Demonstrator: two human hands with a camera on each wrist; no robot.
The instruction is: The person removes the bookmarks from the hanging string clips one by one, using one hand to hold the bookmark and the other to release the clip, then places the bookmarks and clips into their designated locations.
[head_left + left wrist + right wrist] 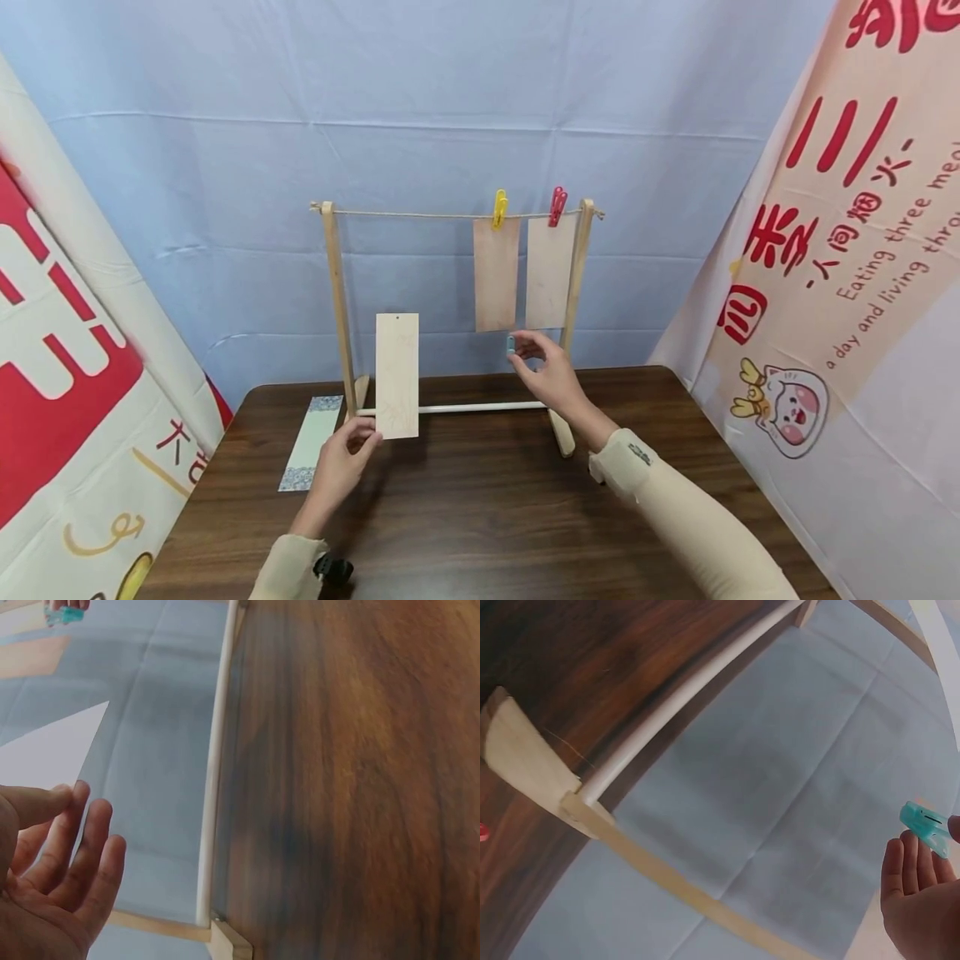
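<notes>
My left hand point(347, 460) pinches the lower left corner of a pale wooden card point(397, 375), which it holds upright above the table; a small hole shows near the card's top edge. In the left wrist view the thumb and index finger grip the corner of that card point(52, 750). My right hand point(551, 371) pinches a teal clothespin point(928, 825) between thumb and fingers, below the hanging cards. Two wooden cards hang from a string point(405, 214): one under a yellow clothespin point(500, 210), the other under a red clothespin point(557, 207).
A wooden frame point(337, 292) with a white crossbar point(480, 407) carries the string and stands at the back of the dark wooden table point(480, 517). A pale strip with blue patterned ends point(313, 442) lies on the left. Printed cloths hang at both sides.
</notes>
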